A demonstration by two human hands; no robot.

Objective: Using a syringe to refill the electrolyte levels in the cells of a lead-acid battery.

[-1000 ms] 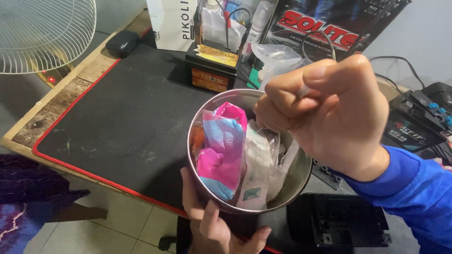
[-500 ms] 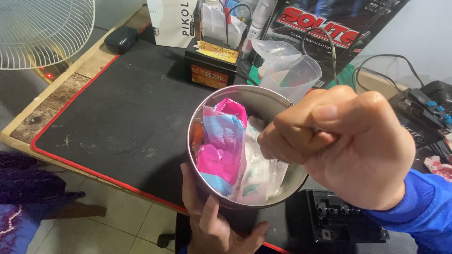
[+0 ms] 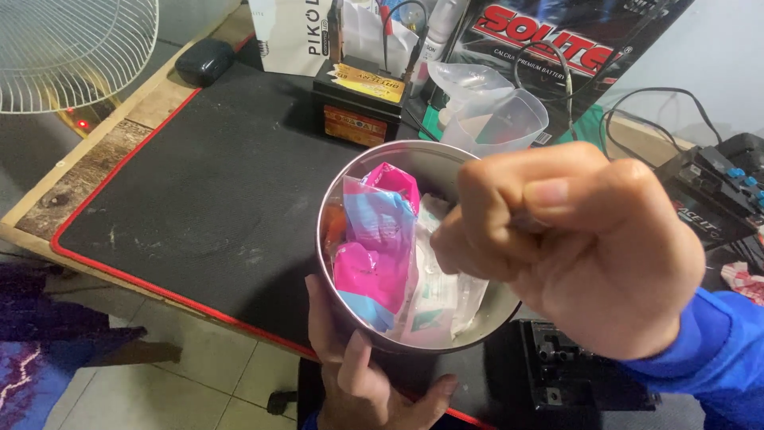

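Bowl (image 3: 414, 159) already holds packets (image 3: 380, 239); left hand (image 3: 362, 374) cups it, right hand (image 3: 581, 247) fisted above, contents hidden.

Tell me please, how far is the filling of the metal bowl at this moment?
Already in: a pink and blue packet and clear sachets stand inside the metal bowl, filling much of it. In hand: the left hand holds the bowl from below, and the right hand is a closed fist over its rim; what it grips is hidden. Left: some room remains.
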